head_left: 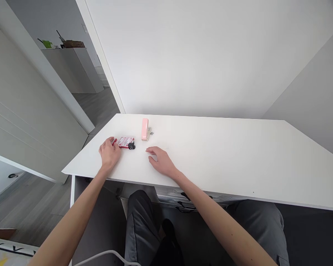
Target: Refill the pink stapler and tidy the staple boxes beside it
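Head view: the left hand (109, 152), fingers curled, touches the red box (125, 142) on the white table (224, 155), grip unclear; the right hand (161, 161) rests open and empty nearby.

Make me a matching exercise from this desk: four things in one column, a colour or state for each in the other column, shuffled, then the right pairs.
Things:
1. stapler
2. small box
3. clip
4. right hand

Colour or state:
a. black
b. lying flat on the table, holding nothing
c. pale pink
d. red and white, touched at one end by the left hand

Pairs: 1-c, 2-d, 3-a, 4-b.
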{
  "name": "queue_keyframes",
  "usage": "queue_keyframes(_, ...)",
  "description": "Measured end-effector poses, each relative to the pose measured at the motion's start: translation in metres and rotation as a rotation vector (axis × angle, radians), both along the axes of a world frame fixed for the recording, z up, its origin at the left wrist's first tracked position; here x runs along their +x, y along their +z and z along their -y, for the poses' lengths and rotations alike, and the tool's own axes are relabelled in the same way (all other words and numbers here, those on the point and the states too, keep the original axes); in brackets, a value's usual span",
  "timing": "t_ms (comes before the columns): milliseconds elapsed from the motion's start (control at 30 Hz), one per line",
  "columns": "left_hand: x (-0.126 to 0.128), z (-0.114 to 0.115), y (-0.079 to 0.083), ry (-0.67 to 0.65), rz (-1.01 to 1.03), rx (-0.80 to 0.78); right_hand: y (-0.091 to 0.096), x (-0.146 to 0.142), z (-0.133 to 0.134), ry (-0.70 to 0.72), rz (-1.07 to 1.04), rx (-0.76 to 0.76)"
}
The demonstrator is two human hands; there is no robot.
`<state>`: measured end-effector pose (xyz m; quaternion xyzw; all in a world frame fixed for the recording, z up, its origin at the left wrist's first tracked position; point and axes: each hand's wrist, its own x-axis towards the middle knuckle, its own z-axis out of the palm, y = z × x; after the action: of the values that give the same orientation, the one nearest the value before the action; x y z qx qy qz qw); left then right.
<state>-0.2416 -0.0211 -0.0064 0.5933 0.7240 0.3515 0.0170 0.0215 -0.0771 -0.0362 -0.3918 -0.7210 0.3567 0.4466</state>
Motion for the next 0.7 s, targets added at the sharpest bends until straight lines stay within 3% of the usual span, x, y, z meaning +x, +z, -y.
queue_keyframes(233,-0.022,0.005,0.003,0.12,0.017,-0.035,0.001,0.001,0.001,-0.004,-0.049,-0.001)
queue_keyframes(333,-0.035,0.007,0.007,0.142,0.083,0.072,0.002,0.001,0.002,-0.011,-0.062,-0.022)
queue_keyframes(433,-0.031,0.013,0.01,0.135,0.104,0.183,0.004,0.0,0.001,-0.025,-0.112,-0.092)
queue_keyframes(500,-0.014,0.022,0.01,0.049,0.091,0.258,0.005,0.0,0.0,-0.036,-0.182,-0.144)
queue_keyframes(567,0.014,0.032,0.008,-0.189,0.093,0.394,0.006,0.003,-0.003,-0.057,-0.309,-0.216)
queue_keyframes(700,0.078,0.049,0.002,-0.578,-0.035,0.487,0.006,0.018,-0.01,-0.118,-0.51,-0.375)
